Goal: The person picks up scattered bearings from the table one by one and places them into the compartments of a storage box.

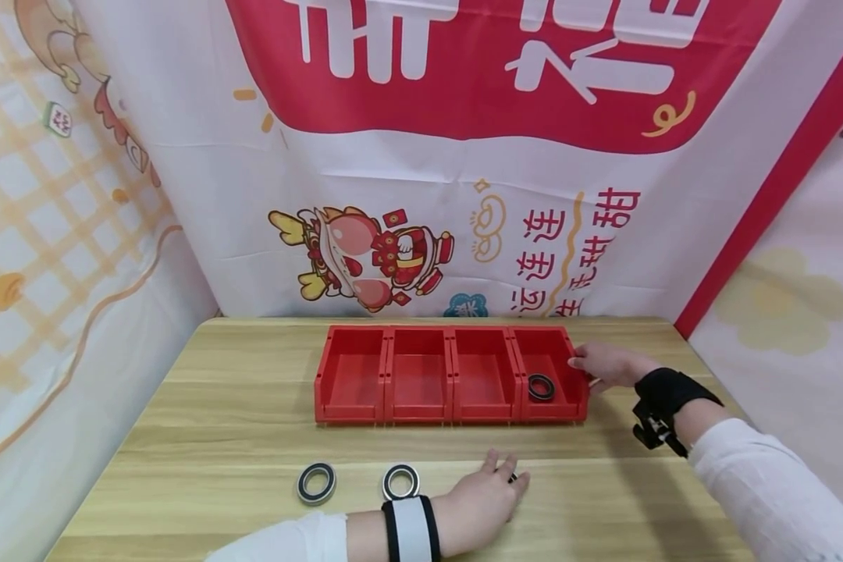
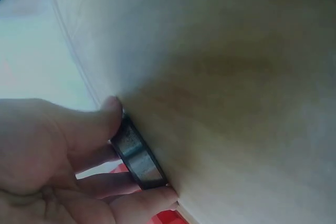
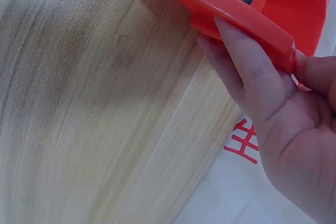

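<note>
**Q:** What are your fingers doing?

**A:** My left hand (image 1: 483,499) lies low on the wooden table (image 1: 218,437), at about six o'clock from the red tray. Thumb and fingers (image 2: 113,114) are curled round a bearing ring (image 2: 136,156), dark with a metal band, which stands on edge against the tabletop. In the head view only a sliver of that ring (image 1: 512,478) shows past my fingertips.

**Q:** And the other hand?

**A:** My right hand (image 1: 607,364) grips the right end wall of the red four-compartment tray (image 1: 386,417). The fingers (image 3: 247,61) lie along the outside of the rim and the thumb hooks over it, so the plastic is pinched between them.

**Q:** What lies around them?

**A:** A second bearing (image 1: 542,387) lies flat in the rightmost compartment, at about nine o'clock from my right hand. Two more bearings rest flat on the table at nine o'clock from my left hand: one (image 1: 401,481) just beside my wrist strap (image 1: 410,529), another (image 1: 316,483) further left. A black band (image 1: 663,390) wraps my right wrist. Printed banners (image 1: 464,156) stand behind the table at twelve o'clock.
</note>
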Action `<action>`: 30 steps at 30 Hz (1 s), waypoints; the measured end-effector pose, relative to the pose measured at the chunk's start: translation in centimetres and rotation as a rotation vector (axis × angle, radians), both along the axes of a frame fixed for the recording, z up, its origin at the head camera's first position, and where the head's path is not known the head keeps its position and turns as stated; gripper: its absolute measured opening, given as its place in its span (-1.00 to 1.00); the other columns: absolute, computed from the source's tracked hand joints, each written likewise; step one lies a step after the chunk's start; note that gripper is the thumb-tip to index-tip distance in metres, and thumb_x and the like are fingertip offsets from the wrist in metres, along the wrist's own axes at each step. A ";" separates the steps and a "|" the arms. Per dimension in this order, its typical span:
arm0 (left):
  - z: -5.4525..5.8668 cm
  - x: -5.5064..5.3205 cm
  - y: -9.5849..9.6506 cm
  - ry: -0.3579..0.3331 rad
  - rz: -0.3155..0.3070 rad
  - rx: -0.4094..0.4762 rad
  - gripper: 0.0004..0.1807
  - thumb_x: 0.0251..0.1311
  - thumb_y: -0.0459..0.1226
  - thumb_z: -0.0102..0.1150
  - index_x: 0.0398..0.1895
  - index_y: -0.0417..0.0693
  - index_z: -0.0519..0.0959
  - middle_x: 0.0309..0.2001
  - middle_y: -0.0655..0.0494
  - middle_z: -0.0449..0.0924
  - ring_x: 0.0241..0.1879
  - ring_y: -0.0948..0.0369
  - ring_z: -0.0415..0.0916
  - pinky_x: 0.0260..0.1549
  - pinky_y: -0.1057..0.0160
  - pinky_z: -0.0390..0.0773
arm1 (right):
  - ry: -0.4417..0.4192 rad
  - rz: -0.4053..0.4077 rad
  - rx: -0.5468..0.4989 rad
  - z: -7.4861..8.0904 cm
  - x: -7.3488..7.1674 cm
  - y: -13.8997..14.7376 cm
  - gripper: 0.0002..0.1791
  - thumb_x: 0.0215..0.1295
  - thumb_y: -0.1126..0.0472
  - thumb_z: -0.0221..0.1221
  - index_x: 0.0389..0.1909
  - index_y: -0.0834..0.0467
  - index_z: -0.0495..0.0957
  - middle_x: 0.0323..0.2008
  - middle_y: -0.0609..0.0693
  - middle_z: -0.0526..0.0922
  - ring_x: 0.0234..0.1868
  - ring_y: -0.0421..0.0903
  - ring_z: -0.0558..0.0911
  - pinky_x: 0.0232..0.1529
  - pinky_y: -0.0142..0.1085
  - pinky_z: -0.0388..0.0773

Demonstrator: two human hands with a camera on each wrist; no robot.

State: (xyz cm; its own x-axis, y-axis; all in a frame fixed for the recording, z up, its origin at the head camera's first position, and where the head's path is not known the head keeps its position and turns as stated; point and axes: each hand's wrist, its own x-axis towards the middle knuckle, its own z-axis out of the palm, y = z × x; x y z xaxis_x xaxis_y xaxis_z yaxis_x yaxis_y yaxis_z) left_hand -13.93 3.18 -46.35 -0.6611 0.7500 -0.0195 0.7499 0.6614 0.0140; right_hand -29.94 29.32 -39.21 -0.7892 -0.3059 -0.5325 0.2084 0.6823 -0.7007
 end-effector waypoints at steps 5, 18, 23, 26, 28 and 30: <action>-0.3 0.0 0.2 0.129 -0.061 -0.030 -0.62 0.19 -0.36 0.11 0.10 0.01 0.57 0.09 0.03 0.55 0.10 0.10 0.49 0.07 0.24 0.48 | -0.003 0.004 0.011 -0.1 0.0 -0.1 -0.54 0.53 0.26 -0.20 0.25 0.53 0.15 -0.01 0.30 0.52 -0.09 0.04 0.52 -0.15 -0.12 0.60; 1.1 -0.6 0.0 0.163 -0.175 -0.031 -0.79 -0.01 -0.39 0.24 -0.42 0.18 0.68 -0.44 0.27 0.57 -0.43 0.39 0.45 -0.34 0.39 0.51 | -0.021 0.014 0.011 0.0 -0.2 -0.2 -0.54 0.52 0.25 -0.19 0.25 0.52 0.17 -0.02 0.29 0.52 -0.12 0.03 0.49 -0.14 -0.11 0.58; 2.4 -1.3 0.2 -0.032 -0.222 -0.006 -0.82 0.09 -0.39 0.23 -0.45 0.12 0.69 -0.45 0.31 0.60 -0.46 0.45 0.42 -0.35 0.47 0.41 | -0.033 0.006 -0.002 0.0 -0.3 -0.1 -0.54 0.52 0.25 -0.19 0.26 0.52 0.15 -0.01 0.29 0.51 -0.11 0.02 0.48 -0.16 -0.14 0.59; 3.7 -1.6 0.3 -0.158 -0.263 0.034 -0.79 0.10 -0.44 0.21 -0.51 0.08 0.67 -0.54 0.35 0.54 -0.54 0.49 0.31 -0.47 0.52 0.33 | -0.034 0.011 -0.003 0.0 -0.4 0.0 -0.53 0.52 0.25 -0.19 0.26 0.52 0.14 0.01 0.30 0.50 -0.09 0.03 0.48 -0.16 -0.15 0.60; 4.6 -1.9 0.3 -0.207 -0.274 0.052 -0.79 0.07 -0.46 0.22 -0.54 0.05 0.65 -0.59 0.35 0.48 -0.58 0.47 0.24 -0.58 0.53 0.26 | -0.036 0.011 -0.003 0.1 -0.3 0.0 -0.53 0.52 0.25 -0.19 0.27 0.52 0.14 0.01 0.30 0.50 -0.09 0.03 0.49 -0.16 -0.15 0.60; 5.7 -2.4 0.4 -0.248 -0.263 0.072 -0.82 0.04 -0.46 0.25 -0.55 0.02 0.62 -0.61 0.32 0.42 -0.61 0.43 0.20 -0.66 0.53 0.23 | -0.035 0.013 -0.001 0.1 -0.3 0.0 -0.53 0.52 0.25 -0.19 0.27 0.52 0.13 0.01 0.31 0.50 -0.09 0.03 0.49 -0.16 -0.15 0.60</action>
State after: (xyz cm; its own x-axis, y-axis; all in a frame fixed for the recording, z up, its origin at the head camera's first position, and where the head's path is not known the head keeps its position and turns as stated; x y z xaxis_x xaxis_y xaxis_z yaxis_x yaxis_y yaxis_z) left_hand -16.31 3.58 -40.69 -0.4272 0.8990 -0.0963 0.8620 0.4372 0.2565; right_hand -30.20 29.36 -39.09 -0.7661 -0.3172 -0.5589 0.2232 0.6842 -0.6943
